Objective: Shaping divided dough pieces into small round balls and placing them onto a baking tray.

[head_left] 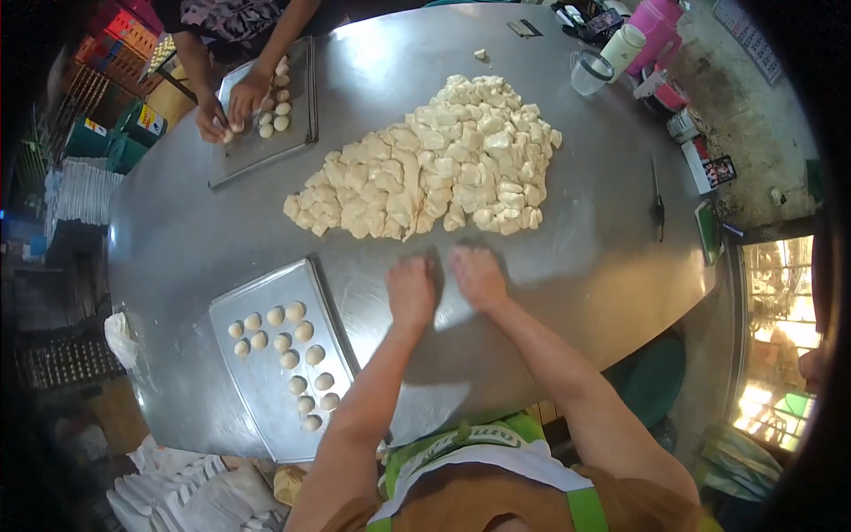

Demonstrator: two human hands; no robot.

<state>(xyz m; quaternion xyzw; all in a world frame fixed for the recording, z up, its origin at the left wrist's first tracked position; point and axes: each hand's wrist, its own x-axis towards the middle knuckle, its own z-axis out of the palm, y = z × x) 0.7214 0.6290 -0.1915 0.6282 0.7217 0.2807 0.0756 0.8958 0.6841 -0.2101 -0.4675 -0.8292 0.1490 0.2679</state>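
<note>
My left hand (411, 291) is palm down on the steel table, its fingers curled under. Beside it my right hand (480, 277) is cupped the same way, a small gap between the two. Whatever lies beneath either palm is hidden. Just beyond my hands spreads a large heap of pale dough pieces (443, 160), cut into lumps and pressed close together. To the left of my left forearm, a metal baking tray (253, 390) carries several round dough balls (289, 359), grouped toward its far and right sides.
Across the steel table (567, 293), another person's hands (235, 111) work over a second tray (301, 97) with dough balls. A knife (658, 199) lies at the right. Near the far right edge stand a clear plastic cup (590, 73), a pale bottle (624, 49) and a pink jug (654, 34).
</note>
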